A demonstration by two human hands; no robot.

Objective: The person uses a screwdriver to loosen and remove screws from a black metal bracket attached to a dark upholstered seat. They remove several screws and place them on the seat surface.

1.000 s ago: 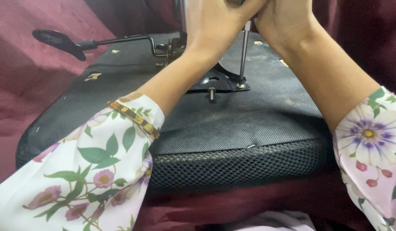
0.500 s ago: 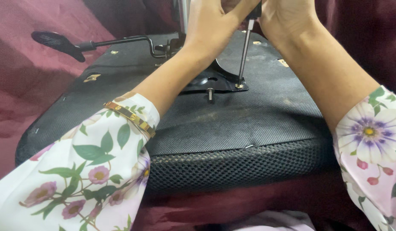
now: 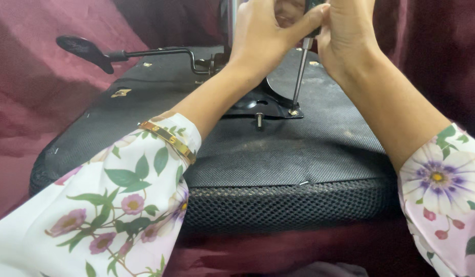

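Observation:
An upturned black chair seat (image 3: 278,149) lies in front of me, its underside facing up. A black metal mounting plate (image 3: 258,105) is bolted to it. A screwdriver (image 3: 300,77) stands nearly upright with its tip on a screw (image 3: 294,112) at the plate's right corner. My right hand (image 3: 345,36) grips the handle at the top edge of the view. My left hand (image 3: 263,36) is wrapped around the same handle from the left, its thumb lying across it. A second bolt (image 3: 259,120) sticks up loose-looking at the plate's front edge.
A black lever with a flat paddle handle (image 3: 86,48) sticks out to the left from the plate's mechanism. Dark red fabric (image 3: 37,82) surrounds the seat on all sides. A gold bracelet (image 3: 168,141) sits on my left wrist over a floral sleeve.
The view has shifted so the seat and plate sit slightly lower and to the right. Both hands stay on the screwdriver handle, and its tip stays on the same screw.

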